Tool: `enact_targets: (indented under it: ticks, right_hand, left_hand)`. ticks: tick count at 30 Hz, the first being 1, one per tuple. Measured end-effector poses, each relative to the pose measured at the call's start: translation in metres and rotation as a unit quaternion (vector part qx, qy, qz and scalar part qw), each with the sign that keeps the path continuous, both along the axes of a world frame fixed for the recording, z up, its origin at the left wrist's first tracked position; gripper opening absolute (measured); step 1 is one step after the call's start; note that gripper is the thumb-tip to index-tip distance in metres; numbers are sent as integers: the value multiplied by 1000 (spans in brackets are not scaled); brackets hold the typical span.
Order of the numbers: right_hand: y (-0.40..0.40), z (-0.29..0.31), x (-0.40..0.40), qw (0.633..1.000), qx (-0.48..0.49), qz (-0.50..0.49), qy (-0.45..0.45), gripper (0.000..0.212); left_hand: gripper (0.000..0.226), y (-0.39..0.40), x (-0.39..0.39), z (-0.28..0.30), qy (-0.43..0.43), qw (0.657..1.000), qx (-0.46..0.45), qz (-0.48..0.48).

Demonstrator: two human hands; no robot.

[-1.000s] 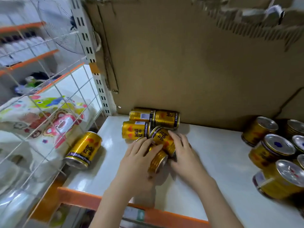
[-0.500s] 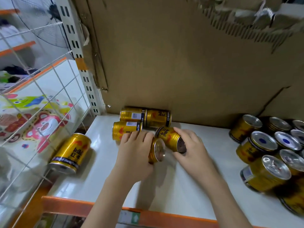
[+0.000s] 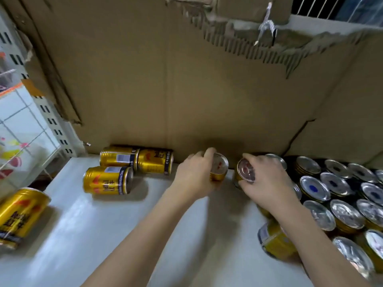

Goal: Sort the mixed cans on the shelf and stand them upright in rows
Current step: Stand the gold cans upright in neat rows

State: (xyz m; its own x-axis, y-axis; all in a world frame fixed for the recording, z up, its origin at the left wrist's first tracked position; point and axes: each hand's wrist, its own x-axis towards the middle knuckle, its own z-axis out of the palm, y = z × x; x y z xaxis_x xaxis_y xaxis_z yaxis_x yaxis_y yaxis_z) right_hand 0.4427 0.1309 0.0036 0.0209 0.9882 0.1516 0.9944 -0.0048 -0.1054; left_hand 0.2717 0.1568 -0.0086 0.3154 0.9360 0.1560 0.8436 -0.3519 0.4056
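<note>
From the head view, our left hand (image 3: 195,175) grips a gold can (image 3: 219,167) upright, fingers curled round its side, near the cardboard back wall (image 3: 186,79). Just beside it, our right hand (image 3: 267,183) grips a second gold can (image 3: 245,169), tilted, its silver top facing us. To the right stand the upright cans (image 3: 339,195) in rows. To the left, three cans (image 3: 107,180) lie on their sides on the white shelf (image 3: 103,235); a fourth (image 3: 18,214) lies at the left edge.
</note>
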Motion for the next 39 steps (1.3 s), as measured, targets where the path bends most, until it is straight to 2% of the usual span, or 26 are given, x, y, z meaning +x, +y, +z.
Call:
enact_targets:
  ticks: [3, 7, 11, 14, 17, 20, 23, 28, 32, 35, 39]
  right_hand:
    - [13, -2, 7, 999, -27, 6, -40, 63]
    - [25, -1, 15, 995, -5, 3, -95, 42]
    - [26, -3, 14, 996, -15, 4, -84, 46]
    - [20, -5, 2, 998, 0, 10, -58, 51]
    - [17, -6, -20, 998, 50, 40, -13, 49]
    - [18, -12, -51, 995, 35, 90, 13, 50]
    - [24, -18, -86, 992, 18, 126, 0, 50]
    - [37, -27, -154, 981, 6, 194, -8, 62]
    - [54, -44, -195, 973, 12, 217, -81, 70]
    - [60, -55, -210, 974, 13, 198, -106, 66]
    - [59, -53, -219, 977, 91, 154, -113, 57]
  left_hand:
    - [79, 18, 28, -4, 5, 1000, -17, 4]
    - [79, 25, 49, -13, -16, 999, -45, 25]
    - [90, 23, 52, -18, -87, 994, -56, 33]
    - [89, 17, 41, -24, -66, 995, -65, 43]
    - [65, 7, 14, -25, -13, 997, -19, 70]
    - [53, -3, -27, -21, 43, 993, 37, 100]
    - [49, -7, -77, -19, 72, 985, 51, 147]
    - [74, -26, -147, -16, 101, 978, 44, 178]
    - [91, -45, -188, -36, 147, 971, 44, 180]
    - [92, -51, -209, -47, 158, 973, 6, 167]
    - [88, -42, -212, -48, 163, 970, 6, 181]
